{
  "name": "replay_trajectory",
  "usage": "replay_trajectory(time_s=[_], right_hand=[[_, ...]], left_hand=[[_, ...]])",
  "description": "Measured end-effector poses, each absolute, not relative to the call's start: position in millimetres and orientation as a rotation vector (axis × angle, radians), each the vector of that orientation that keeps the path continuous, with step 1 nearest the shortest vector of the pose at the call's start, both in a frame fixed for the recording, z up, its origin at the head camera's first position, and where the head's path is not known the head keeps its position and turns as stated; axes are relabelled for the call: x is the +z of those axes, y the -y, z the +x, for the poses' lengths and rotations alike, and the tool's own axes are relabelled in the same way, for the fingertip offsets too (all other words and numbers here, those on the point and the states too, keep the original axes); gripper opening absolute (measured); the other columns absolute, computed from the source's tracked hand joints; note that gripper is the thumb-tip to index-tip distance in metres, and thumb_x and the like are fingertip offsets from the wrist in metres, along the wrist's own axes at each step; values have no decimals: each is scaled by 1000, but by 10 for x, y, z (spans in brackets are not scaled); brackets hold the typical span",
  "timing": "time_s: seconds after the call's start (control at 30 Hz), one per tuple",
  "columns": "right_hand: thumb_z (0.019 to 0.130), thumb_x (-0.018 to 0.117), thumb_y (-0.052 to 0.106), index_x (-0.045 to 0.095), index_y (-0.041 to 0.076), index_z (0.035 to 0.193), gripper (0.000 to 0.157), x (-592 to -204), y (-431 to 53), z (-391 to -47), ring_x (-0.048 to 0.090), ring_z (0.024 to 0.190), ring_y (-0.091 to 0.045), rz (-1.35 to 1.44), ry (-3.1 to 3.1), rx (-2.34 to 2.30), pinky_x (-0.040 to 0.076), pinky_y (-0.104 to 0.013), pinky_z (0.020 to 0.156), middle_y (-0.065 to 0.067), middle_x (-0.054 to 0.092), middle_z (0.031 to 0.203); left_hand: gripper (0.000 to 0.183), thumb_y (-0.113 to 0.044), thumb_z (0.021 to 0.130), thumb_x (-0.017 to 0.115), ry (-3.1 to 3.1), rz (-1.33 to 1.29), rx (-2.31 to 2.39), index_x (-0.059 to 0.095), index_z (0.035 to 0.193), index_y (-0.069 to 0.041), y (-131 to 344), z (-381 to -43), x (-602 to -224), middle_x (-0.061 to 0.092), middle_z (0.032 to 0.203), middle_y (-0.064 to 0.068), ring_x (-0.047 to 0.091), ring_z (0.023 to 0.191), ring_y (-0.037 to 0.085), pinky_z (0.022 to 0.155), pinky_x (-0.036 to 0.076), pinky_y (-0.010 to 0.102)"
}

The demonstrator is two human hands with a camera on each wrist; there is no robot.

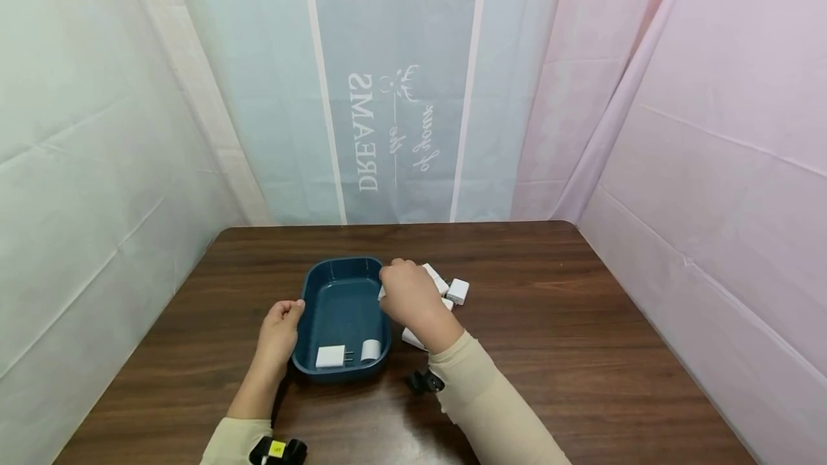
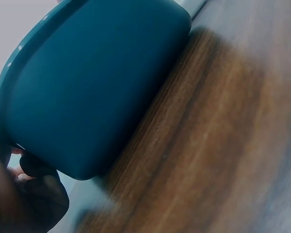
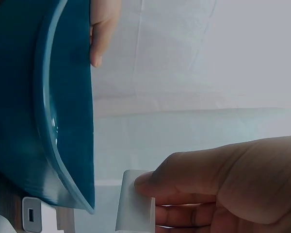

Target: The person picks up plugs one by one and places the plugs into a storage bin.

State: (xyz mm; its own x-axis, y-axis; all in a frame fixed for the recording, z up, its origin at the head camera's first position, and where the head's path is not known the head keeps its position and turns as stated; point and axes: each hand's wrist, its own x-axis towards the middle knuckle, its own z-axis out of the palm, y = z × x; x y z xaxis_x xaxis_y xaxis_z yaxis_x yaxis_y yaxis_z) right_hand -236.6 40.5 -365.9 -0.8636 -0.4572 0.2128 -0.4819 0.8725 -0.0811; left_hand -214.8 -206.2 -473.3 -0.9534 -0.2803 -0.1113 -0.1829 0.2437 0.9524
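Note:
A deep blue tray (image 1: 349, 311) stands on the table in the head view. My left hand (image 1: 278, 332) grips its left rim, thumb at the edge and fingers curled outside. In the right wrist view, my right hand (image 3: 223, 189) pinches a white charger plug (image 3: 135, 204) between thumb and fingers, outside the tray wall and level with the rim. The head view puts that hand over the tray's right edge, hiding most of the charger plug. Inside, at the near end, lie a white charger plug (image 1: 330, 356) with prongs facing right and a rounded white one (image 1: 371, 350).
Right of the tray, several more white charger plugs lie loose, among them a boxy one (image 1: 458, 291) and one partly under the right forearm (image 1: 413, 339). Curtains (image 1: 400, 163) hang behind the brown wooden table (image 1: 549, 350) and along both sides.

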Motion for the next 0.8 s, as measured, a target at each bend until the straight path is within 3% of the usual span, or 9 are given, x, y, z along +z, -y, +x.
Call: replay_trajectory(time_s=[0.23,0.53,0.8], right_hand=[[87,78,18,77,10,102,17,-3714,-330,-2346,64,85,-21,751,2858,142,55,-36,71,-7,68,96],[87,79,22,77,12,107,23,-3797,-206,-2304,66,91,-21,791,2829,75,57,-37,77,-5,69,100],[88,78,22,78,14,104,18,-3870,-134,-2267,64,88,-17,922,2796,22,56,-34,78,-3,69,98]], left_hand=[[43,-36,110,44,2408,470,-1818,50,126,4,2065,-2152,-4747,49,118,19,43,111,31,93,34,41],[42,-35,110,44,2413,463,-1800,51,126,3,2073,-2151,-4735,50,114,18,45,109,31,90,35,40],[45,-39,110,44,2416,466,-1815,50,126,3,2066,-2143,-4736,49,118,18,44,111,31,91,35,40]])
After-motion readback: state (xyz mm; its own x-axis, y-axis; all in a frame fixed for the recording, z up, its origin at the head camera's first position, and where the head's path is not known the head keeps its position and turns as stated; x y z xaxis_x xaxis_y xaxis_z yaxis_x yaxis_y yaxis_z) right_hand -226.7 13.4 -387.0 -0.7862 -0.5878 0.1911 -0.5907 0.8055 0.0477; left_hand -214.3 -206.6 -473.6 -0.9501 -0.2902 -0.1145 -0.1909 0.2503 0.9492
